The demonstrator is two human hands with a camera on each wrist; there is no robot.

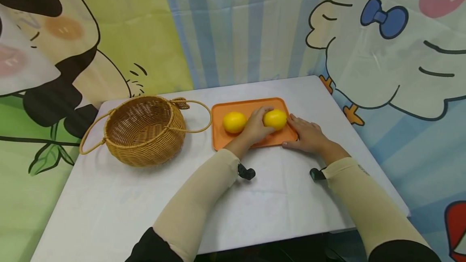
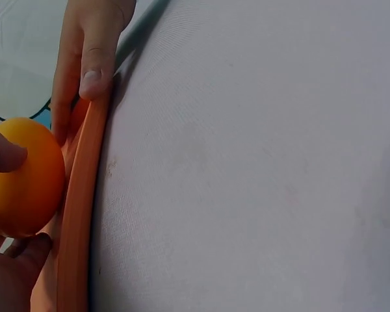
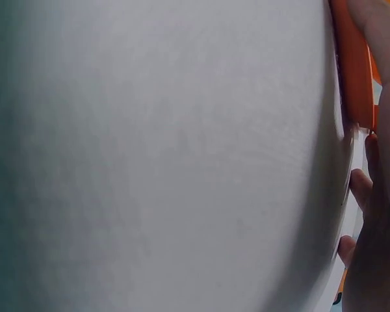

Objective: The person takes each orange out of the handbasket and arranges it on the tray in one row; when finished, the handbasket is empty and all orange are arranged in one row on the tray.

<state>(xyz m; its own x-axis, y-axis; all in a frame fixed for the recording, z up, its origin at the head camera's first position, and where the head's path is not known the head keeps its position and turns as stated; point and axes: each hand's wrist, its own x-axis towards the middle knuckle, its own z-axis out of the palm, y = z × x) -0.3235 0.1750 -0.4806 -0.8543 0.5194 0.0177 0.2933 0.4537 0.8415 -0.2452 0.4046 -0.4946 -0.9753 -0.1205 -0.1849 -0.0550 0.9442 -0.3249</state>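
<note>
An orange tray (image 1: 233, 106) lies on the white table, with two yellow lemons on it. My left hand (image 1: 257, 128) grips the right-hand lemon (image 1: 275, 119), fingers and thumb around its sides. In the left wrist view, the thumb lies on this lemon (image 2: 29, 185) close to the tray's raised rim (image 2: 79, 221). The other lemon (image 1: 234, 122) sits to the left of my left hand, in the tray's left half. At the tray's right end rests my right hand (image 1: 307, 134), its fingers extended and the thumb against the near corner. Only part of that hand (image 3: 380, 214) shows in the right wrist view.
A round wicker basket (image 1: 145, 153) with two loop handles stands left of the tray, its right handle (image 1: 204, 128) reaching almost to the tray's edge. White cloth covers the table (image 1: 120, 205). Printed cartoon curtains (image 1: 236, 27) hang behind and beside it.
</note>
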